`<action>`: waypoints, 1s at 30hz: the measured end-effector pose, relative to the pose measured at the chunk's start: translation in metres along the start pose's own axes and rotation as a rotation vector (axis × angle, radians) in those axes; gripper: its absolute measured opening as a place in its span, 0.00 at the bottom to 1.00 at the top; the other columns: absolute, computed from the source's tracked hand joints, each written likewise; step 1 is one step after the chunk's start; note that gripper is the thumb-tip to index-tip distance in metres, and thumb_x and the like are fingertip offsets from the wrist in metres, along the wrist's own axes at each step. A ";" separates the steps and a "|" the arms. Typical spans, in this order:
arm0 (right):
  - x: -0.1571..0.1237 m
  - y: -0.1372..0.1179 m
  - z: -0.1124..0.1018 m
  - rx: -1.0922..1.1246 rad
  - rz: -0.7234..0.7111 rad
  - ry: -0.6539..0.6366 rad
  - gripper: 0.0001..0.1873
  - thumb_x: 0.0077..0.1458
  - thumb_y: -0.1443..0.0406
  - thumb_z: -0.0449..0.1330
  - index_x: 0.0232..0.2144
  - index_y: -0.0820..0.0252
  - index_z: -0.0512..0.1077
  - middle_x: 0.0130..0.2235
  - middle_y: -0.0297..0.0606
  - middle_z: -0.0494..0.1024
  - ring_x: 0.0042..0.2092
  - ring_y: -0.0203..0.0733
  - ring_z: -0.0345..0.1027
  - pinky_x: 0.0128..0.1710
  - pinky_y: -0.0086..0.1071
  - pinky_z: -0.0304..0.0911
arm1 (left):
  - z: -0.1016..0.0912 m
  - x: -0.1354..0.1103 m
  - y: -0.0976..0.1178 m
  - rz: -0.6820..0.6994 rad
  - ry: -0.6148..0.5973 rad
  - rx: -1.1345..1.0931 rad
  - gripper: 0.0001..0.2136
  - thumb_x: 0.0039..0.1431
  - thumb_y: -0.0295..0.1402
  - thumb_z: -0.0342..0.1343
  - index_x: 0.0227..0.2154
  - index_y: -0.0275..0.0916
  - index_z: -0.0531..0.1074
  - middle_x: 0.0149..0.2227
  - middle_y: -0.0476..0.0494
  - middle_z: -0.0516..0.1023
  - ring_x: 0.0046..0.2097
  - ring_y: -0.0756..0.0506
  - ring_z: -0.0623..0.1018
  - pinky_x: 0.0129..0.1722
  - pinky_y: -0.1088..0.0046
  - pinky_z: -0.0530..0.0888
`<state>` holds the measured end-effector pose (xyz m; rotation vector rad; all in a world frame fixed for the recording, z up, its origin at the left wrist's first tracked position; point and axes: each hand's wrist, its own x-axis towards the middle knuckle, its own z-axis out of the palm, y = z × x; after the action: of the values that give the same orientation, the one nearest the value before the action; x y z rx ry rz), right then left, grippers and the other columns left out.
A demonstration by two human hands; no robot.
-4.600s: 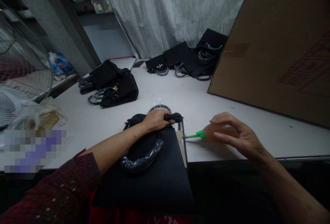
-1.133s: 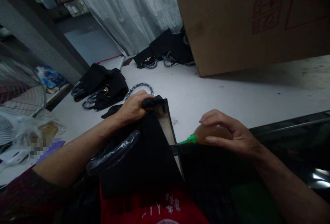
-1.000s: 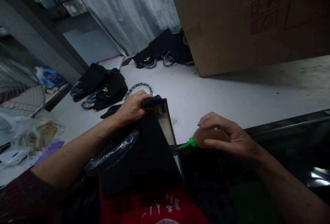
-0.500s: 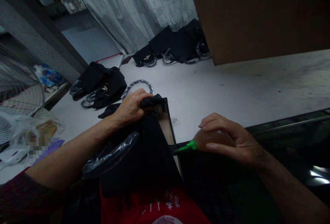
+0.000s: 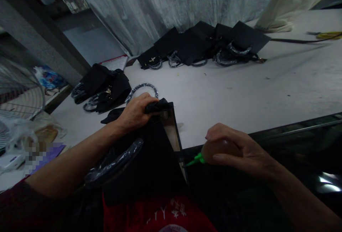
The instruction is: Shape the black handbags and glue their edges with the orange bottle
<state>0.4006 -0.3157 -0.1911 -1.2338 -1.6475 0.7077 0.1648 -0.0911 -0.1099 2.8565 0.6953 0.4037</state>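
A black handbag lies half on the white table, half over my lap. My left hand is closed on the folded top edge of the bag, beside its plastic-wrapped handle. My right hand is wrapped round a small squeeze bottle with a green nozzle. The nozzle tip touches the pale inner strip along the bag's right side edge, low down near the table's front edge.
Two black bags lie at the left, and a row of several black bags lies at the back by a grey curtain. A loose wrapped handle ring lies behind my left hand. A fan guard and plastic bags stand at the far left.
The large cardboard box has gone from the right, uncovering more bags. My right hand with the bottle has slid down the bag's side edge towards me. My left hand keeps its hold.
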 end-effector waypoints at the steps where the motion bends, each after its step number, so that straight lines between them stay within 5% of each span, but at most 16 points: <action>1: 0.000 0.001 0.001 0.005 0.009 0.008 0.13 0.53 0.63 0.63 0.42 0.51 0.68 0.42 0.37 0.72 0.43 0.44 0.69 0.39 0.38 0.67 | 0.000 0.000 -0.001 0.000 0.006 0.002 0.13 0.54 0.32 0.60 0.43 0.42 0.72 0.36 0.47 0.71 0.40 0.46 0.72 0.41 0.69 0.68; 14: -0.002 0.004 0.006 -0.049 -0.050 0.158 0.15 0.52 0.64 0.64 0.43 0.50 0.68 0.43 0.37 0.70 0.45 0.45 0.67 0.42 0.39 0.67 | -0.002 -0.003 0.001 -0.002 0.018 0.021 0.12 0.55 0.33 0.60 0.43 0.41 0.72 0.36 0.47 0.71 0.39 0.47 0.72 0.40 0.69 0.68; 19: -0.001 0.002 0.003 -0.080 -0.081 0.015 0.15 0.53 0.66 0.63 0.43 0.50 0.67 0.43 0.37 0.70 0.43 0.42 0.68 0.39 0.36 0.68 | -0.002 -0.005 -0.002 0.018 0.031 0.016 0.13 0.54 0.32 0.60 0.44 0.41 0.72 0.37 0.46 0.71 0.40 0.47 0.72 0.40 0.69 0.68; 24: -0.002 0.000 0.004 -0.156 -0.153 0.129 0.16 0.52 0.68 0.63 0.44 0.51 0.68 0.45 0.38 0.70 0.45 0.42 0.69 0.40 0.35 0.68 | -0.004 -0.005 0.002 0.015 0.037 -0.006 0.12 0.54 0.31 0.60 0.43 0.40 0.73 0.36 0.46 0.71 0.39 0.47 0.72 0.40 0.69 0.68; 30: -0.002 -0.002 0.004 -0.110 -0.125 0.100 0.16 0.52 0.68 0.63 0.43 0.50 0.68 0.44 0.37 0.71 0.44 0.42 0.69 0.39 0.34 0.69 | -0.004 -0.005 0.001 0.036 0.037 0.014 0.13 0.54 0.32 0.61 0.44 0.39 0.72 0.36 0.47 0.70 0.39 0.47 0.72 0.40 0.69 0.68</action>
<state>0.3962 -0.3180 -0.1917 -1.2116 -1.6825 0.4759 0.1599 -0.0943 -0.1074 2.8854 0.6559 0.4593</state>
